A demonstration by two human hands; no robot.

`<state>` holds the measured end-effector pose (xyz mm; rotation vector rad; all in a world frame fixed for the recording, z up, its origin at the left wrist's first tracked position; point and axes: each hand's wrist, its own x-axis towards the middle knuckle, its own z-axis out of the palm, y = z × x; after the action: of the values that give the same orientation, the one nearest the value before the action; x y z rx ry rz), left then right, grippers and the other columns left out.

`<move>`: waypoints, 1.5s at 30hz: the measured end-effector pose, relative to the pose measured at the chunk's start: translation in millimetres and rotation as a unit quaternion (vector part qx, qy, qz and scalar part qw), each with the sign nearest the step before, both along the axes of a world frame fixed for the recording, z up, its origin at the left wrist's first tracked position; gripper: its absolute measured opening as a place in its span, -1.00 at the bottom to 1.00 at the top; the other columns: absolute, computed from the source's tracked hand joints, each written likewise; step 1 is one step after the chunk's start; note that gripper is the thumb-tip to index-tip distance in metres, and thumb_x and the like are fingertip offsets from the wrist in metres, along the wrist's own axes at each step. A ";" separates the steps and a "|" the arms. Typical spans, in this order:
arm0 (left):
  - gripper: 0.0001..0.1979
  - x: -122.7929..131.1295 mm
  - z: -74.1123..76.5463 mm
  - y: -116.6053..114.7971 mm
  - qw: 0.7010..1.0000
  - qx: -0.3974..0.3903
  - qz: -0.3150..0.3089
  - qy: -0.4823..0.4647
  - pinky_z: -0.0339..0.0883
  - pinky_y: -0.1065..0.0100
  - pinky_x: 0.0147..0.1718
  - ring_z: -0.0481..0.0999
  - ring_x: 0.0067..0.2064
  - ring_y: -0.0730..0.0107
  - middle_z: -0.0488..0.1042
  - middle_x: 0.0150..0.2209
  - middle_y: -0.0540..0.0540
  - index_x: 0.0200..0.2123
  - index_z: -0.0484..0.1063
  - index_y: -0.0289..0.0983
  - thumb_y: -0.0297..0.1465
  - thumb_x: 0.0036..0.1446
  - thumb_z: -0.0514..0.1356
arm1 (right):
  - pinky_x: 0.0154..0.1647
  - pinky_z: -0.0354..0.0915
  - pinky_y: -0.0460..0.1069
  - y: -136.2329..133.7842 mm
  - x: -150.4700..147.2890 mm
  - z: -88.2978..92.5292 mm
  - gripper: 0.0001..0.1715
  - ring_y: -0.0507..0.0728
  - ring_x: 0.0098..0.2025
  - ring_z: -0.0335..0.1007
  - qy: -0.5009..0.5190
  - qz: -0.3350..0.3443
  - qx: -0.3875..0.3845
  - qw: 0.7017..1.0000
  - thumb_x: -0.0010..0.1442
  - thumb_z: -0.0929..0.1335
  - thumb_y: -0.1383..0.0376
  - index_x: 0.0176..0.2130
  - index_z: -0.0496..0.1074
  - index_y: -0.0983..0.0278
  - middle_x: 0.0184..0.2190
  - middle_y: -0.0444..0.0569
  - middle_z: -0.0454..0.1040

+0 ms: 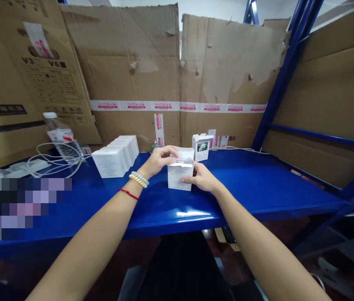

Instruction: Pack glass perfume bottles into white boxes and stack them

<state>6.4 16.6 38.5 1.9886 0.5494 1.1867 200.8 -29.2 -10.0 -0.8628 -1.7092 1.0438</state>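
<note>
A small white carton [178, 177] with fine print on its front stands upright on the blue table, its top lid flap raised. At its upper left corner, my left hand [159, 161] has thumb and fingers closed on the flap and top edge. My right hand [203, 177] grips the carton's right side, thumb on the front and fingers behind. Whatever is inside the carton is hidden. Just behind it stands another white carton [202, 148] with a picture on its front and its top flaps up. To the left is a row of several similar white cartons [114, 161].
A clear plastic bottle [64, 140] leans at the left behind white cables [54, 161] and a power strip [16, 168]. Cardboard sheets [126, 75] wall the back and sides. A blue metal post [285, 75] rises at the right. The blue tabletop [258, 184] ends close in front of me.
</note>
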 end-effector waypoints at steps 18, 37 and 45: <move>-0.39 2.0 -15.5 -7.6 0.988 -0.151 -0.043 0.008 0.33 0.37 -0.28 0.46 -0.25 0.36 0.45 -0.26 -0.03 -0.12 0.26 -0.28 -0.34 -0.28 0.43 | -0.23 0.40 0.09 -9.6 6.5 -7.8 -0.07 0.20 -0.23 0.48 -0.159 -0.205 0.229 0.938 -0.04 0.49 0.11 0.17 0.04 0.22 -0.16 0.08 0.51; -0.65 7.5 -15.9 -16.7 0.997 -0.063 0.023 -0.044 0.21 0.40 -0.38 0.37 -0.35 0.41 0.42 -0.37 -0.01 -0.30 0.40 -0.29 -0.18 -0.09 0.30 | -0.18 0.38 0.12 -11.6 2.6 -7.0 0.04 0.18 -0.24 0.43 -0.190 -0.201 0.269 0.922 0.03 0.45 0.18 0.30 -0.13 0.19 -0.15 0.06 0.43; -0.57 13.5 -20.2 -12.6 0.981 -0.137 0.047 -0.131 -0.03 0.49 -0.52 0.11 -0.52 0.59 0.13 -0.57 0.14 -0.52 0.09 -0.24 -0.23 -0.16 0.33 | -0.41 0.30 0.01 -13.2 0.7 -6.5 -0.24 0.12 -0.45 0.38 -0.159 -0.235 0.205 0.937 -0.09 0.49 0.12 -0.05 0.04 0.19 -0.45 -0.18 0.36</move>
<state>19.9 4.1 18.3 1.5606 0.6399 1.3280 201.5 -42.3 -16.5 -1.1273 -1.7673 0.2208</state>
